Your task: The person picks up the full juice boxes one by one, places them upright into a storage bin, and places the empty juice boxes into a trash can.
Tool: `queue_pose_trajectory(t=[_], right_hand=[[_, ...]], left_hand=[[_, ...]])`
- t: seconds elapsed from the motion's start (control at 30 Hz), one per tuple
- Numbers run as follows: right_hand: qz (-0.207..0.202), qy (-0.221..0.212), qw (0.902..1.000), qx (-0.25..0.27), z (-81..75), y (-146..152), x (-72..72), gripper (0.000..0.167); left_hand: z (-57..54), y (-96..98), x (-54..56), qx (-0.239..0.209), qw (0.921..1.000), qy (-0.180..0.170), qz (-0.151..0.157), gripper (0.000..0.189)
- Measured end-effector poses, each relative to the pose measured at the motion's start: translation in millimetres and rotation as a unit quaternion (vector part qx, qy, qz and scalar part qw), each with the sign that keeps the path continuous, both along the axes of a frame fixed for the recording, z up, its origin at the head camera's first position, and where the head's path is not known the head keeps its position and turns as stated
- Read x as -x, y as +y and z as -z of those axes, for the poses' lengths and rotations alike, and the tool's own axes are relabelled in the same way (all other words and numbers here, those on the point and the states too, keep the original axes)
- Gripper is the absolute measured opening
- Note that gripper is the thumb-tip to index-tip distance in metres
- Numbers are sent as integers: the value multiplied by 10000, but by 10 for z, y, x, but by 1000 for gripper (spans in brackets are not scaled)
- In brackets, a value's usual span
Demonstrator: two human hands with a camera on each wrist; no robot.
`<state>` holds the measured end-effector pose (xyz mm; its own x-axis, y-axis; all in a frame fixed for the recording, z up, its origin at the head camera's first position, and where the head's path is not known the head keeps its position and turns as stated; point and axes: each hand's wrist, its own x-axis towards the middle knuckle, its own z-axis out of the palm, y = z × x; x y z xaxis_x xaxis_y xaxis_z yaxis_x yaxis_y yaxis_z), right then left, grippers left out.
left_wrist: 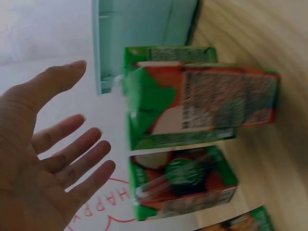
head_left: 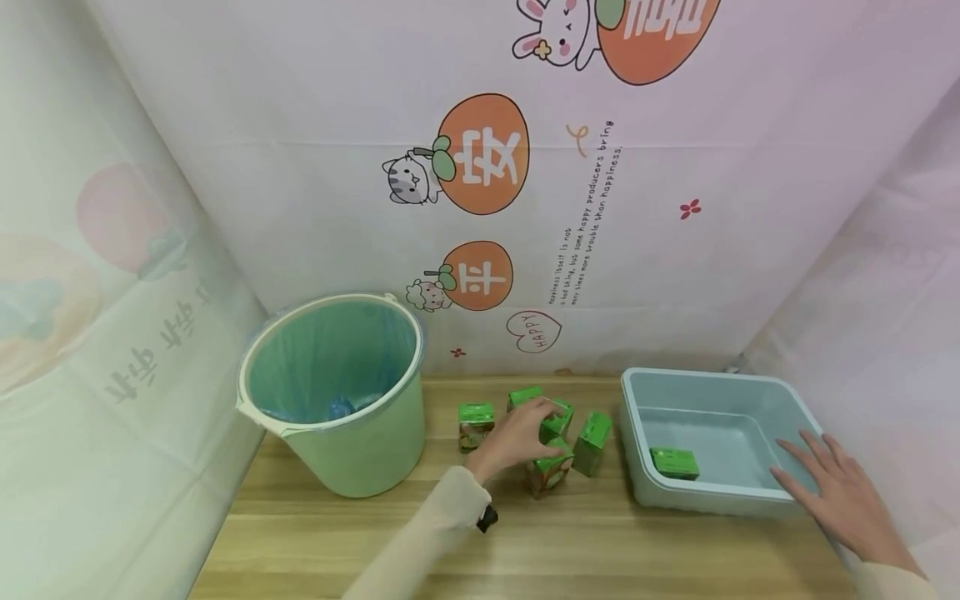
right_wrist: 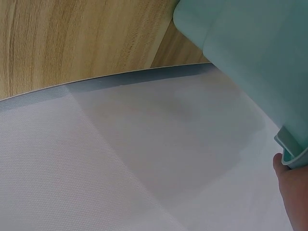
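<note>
Several small green juice boxes stand close together on the wooden table. My left hand (head_left: 521,433) hovers over this group, thumb and fingers apart. In the left wrist view a tilted-looking juice box (left_wrist: 211,98) fills the middle, and that hand (left_wrist: 53,149) is clear of it. Another juice box (left_wrist: 183,178) beside it shows a wrapped straw. One juice box (head_left: 675,463) lies inside the light blue bin (head_left: 720,375), at its near left corner. My right hand (head_left: 843,500) rests at the bin's right rim, fingers spread; the right wrist view shows only part of that hand (right_wrist: 296,192) by the rim.
A pale green bucket (head_left: 375,454) lined with a plastic bag stands at the left, some blue material in its bottom. A wooden table (head_left: 600,550) lies beneath everything. Printed white sheets (head_left: 337,208) hang at the back and on both sides.
</note>
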<state>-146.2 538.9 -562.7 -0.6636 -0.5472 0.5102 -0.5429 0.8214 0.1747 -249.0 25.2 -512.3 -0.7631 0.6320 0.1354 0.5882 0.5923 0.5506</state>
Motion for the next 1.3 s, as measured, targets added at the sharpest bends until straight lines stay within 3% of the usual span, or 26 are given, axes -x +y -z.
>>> queue_pose_trajectory(t=[0.13, 0.23, 0.47, 0.77, 1.07, 1.3], right_hand=[[155, -197, 9996, 120, 14, 5, 3, 49], [507, -571, 9963, 393, 25, -10, -25, 51], [1382, -1445, 9734, 1121, 25, -31, -44, 61], [1332, -1393, 9759, 1018, 4, -25, -48, 62], [1361, -1418, 9751, 1030, -3, -35, -54, 66], [1338, -1406, 9750, 1081, 8, -28, -45, 64]], left_hand=[[100, 11, -65, -18, 9997, -173, -178, 63], [156, 24, -100, -107, 9986, -400, -321, 64], [356, 86, -171, -51, 9963, -567, -645, 62], [584, 178, -226, -560, 9908, -480, -1137, 52], [661, 230, -267, -726, 9858, -307, -1482, 48], [706, 234, -318, -926, 9829, -226, -1573, 48]])
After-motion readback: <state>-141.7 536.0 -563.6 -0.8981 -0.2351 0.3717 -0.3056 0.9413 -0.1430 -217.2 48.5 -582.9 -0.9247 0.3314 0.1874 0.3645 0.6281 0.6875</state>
